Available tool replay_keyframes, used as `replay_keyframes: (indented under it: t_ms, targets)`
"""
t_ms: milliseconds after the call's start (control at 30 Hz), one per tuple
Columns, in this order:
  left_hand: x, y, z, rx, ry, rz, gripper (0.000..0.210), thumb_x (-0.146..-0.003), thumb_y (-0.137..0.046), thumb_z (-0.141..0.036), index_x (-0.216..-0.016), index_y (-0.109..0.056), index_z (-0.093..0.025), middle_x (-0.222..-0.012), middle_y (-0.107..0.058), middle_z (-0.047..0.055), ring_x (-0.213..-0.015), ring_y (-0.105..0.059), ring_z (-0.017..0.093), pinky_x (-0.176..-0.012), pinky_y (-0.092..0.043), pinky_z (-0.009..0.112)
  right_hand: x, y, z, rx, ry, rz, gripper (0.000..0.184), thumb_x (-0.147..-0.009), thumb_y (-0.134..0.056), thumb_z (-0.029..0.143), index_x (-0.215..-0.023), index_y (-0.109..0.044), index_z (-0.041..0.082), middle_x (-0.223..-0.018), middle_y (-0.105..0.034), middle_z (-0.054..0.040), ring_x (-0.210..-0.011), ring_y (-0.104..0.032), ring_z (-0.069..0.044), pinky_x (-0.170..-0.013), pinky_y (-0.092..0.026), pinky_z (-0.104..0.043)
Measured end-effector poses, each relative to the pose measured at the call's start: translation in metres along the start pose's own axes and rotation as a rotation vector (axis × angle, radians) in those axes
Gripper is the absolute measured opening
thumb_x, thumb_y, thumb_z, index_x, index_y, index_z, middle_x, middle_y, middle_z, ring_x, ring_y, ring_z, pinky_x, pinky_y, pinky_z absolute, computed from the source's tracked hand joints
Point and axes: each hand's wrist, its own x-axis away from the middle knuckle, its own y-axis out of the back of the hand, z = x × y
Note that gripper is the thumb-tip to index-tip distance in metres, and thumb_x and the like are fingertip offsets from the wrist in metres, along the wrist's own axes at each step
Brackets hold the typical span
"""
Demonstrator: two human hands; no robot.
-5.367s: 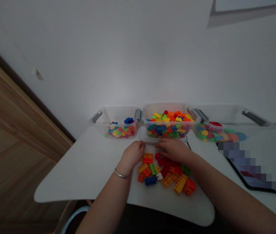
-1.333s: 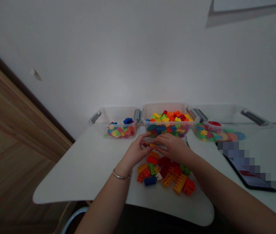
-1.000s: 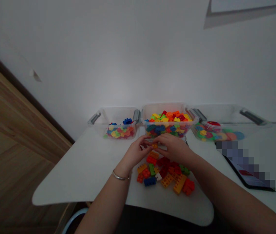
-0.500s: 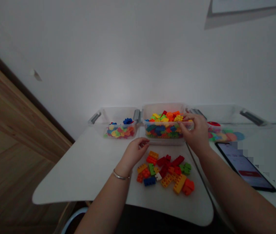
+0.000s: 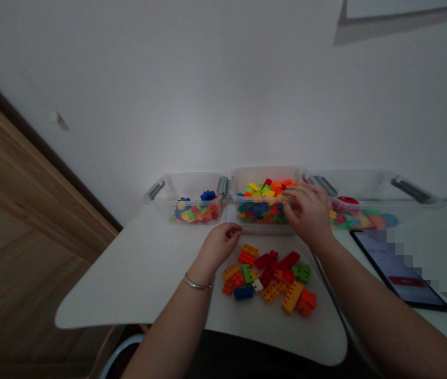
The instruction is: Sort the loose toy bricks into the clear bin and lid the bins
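Observation:
My left hand [image 5: 222, 245] hovers over the table just left of the loose bricks, its fingers curled in and no object visible in them. My right hand [image 5: 310, 213] is at the front right corner of the middle clear box [image 5: 266, 229], which is heaped with colourful toy bricks [image 5: 260, 190]. Its fingers bend over the rim among the bricks, the thumb lower at the front wall; what they grip, if anything, is hidden. Between my forearms lies a loose group of building bricks, among them a blue brick [image 5: 243, 293], a yellow-orange brick [image 5: 292, 298] and a green brick [image 5: 301, 272].
A smaller clear box [image 5: 195, 217] with colourful pieces stands left of the middle one. Another clear box [image 5: 381, 205] holding round coloured pieces is at the right. A tablet [image 5: 405, 273] lies near my right forearm. Behind the boxes rises a white wall [image 5: 207, 95].
My right hand has shifted slightly left over the middle box's corner and now covers the yellow brick seen there before. My left hand and the loose bricks keep their places.

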Motion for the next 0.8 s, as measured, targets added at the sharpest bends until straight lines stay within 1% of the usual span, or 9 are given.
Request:
replay_keyframes:
  t_ms: [133, 233, 300, 367, 467, 533, 600, 667, 800]
  targets:
    - [0.000, 0.001, -0.002, -0.010, 0.016, -0.012, 0.022, -0.085, -0.054, -0.020, -0.099, -0.071, -0.017, -0.092, -0.074, 0.005, -0.079, -0.066, 0.016, -0.071, -0.050, 0.027, -0.004, 0.007, 0.006, -0.027, 0.028, -0.029, 0.027, -0.086, -0.057, 0.031, -0.110, -0.066, 0.020, -0.112, -0.070, -0.0089, -0.115, -0.055, -0.028, -0.103, -0.036, -0.047]
    - [0.000, 0.001, -0.001, -0.018, 0.022, -0.026, 0.022, -0.085, -0.054, -0.019, -0.099, -0.071, -0.018, -0.093, -0.074, 0.005, -0.081, -0.067, 0.016, -0.071, -0.050, 0.026, -0.010, 0.020, 0.015, -0.102, 0.090, -0.082, 0.023, -0.086, -0.057, 0.029, -0.106, -0.065, 0.021, -0.104, -0.071, -0.0082, -0.104, -0.061, -0.026, -0.099, -0.040, -0.046]
    - [0.000, 0.002, -0.001, -0.031, 0.025, -0.036, 0.022, -0.086, -0.053, -0.019, -0.099, -0.071, -0.018, -0.095, -0.074, 0.005, -0.082, -0.067, 0.016, -0.072, -0.050, 0.026, -0.014, 0.029, 0.022, -0.191, 0.126, -0.041, 0.020, -0.086, -0.056, 0.028, -0.103, -0.065, 0.021, -0.099, -0.072, -0.0075, -0.096, -0.064, -0.024, -0.093, -0.044, -0.043]
    - [0.000, 0.002, -0.001, -0.046, 0.036, -0.042, 0.022, -0.085, -0.053, -0.018, -0.098, -0.071, -0.018, -0.095, -0.074, 0.005, -0.082, -0.067, 0.017, -0.072, -0.050, 0.026, -0.015, 0.036, 0.030, -0.285, 0.153, 0.091, 0.017, -0.087, -0.056, 0.027, -0.100, -0.065, 0.022, -0.097, -0.072, -0.0069, -0.093, -0.065, -0.022, -0.087, -0.048, -0.039]
    - [0.000, 0.003, -0.001, -0.054, 0.050, -0.044, 0.022, -0.085, -0.054, -0.017, -0.098, -0.071, -0.018, -0.092, -0.074, 0.006, -0.081, -0.067, 0.017, -0.073, -0.051, 0.027, -0.013, 0.038, 0.042, -0.369, 0.239, 0.422, 0.016, -0.087, -0.056, 0.022, -0.098, -0.068, 0.024, -0.100, -0.072, -0.0054, -0.096, -0.064, -0.021, -0.086, -0.049, -0.036]
    - [0.000, 0.003, -0.001, -0.055, 0.046, -0.050, 0.021, -0.085, -0.054, -0.018, -0.097, -0.071, -0.018, -0.091, -0.074, 0.005, -0.080, -0.067, 0.017, -0.073, -0.051, 0.027, -0.008, 0.034, 0.049, -0.359, 0.298, 0.653, 0.018, -0.086, -0.057, 0.021, -0.099, -0.070, 0.024, -0.102, -0.071, -0.0045, -0.098, -0.064, -0.020, -0.086, -0.049, -0.035]
    - [0.000, 0.003, -0.001, -0.065, 0.043, -0.059, 0.020, -0.085, -0.054, -0.018, -0.097, -0.071, -0.018, -0.091, -0.074, 0.005, -0.080, -0.067, 0.017, -0.073, -0.051, 0.027, -0.002, 0.028, 0.055, -0.297, 0.332, 0.815, 0.020, -0.086, -0.058, 0.021, -0.100, -0.071, 0.023, -0.102, -0.071, -0.0050, -0.097, -0.064, -0.021, -0.085, -0.050, -0.036]
    - [-0.001, 0.002, 0.000, -0.079, 0.050, -0.065, 0.020, -0.086, -0.054, -0.018, -0.097, -0.071, -0.018, -0.092, -0.074, 0.006, -0.080, -0.067, 0.017, -0.073, -0.051, 0.027, 0.004, 0.020, 0.060, -0.225, 0.362, 0.892, 0.019, -0.085, -0.058, 0.021, -0.097, -0.072, 0.021, -0.099, -0.072, -0.0059, -0.094, -0.064, -0.023, -0.084, -0.050, -0.037]
    - [-0.001, 0.001, 0.003, -0.104, 0.058, -0.051, 0.021, -0.086, -0.054, -0.019, -0.097, -0.071, -0.018, -0.090, -0.074, 0.005, -0.078, -0.067, 0.017, -0.071, -0.050, 0.027, 0.012, 0.008, 0.063, -0.152, 0.395, 0.932, 0.017, -0.083, -0.059, 0.022, -0.091, -0.073, 0.020, -0.094, -0.073, -0.0069, -0.091, -0.064, -0.024, -0.082, -0.048, -0.037]
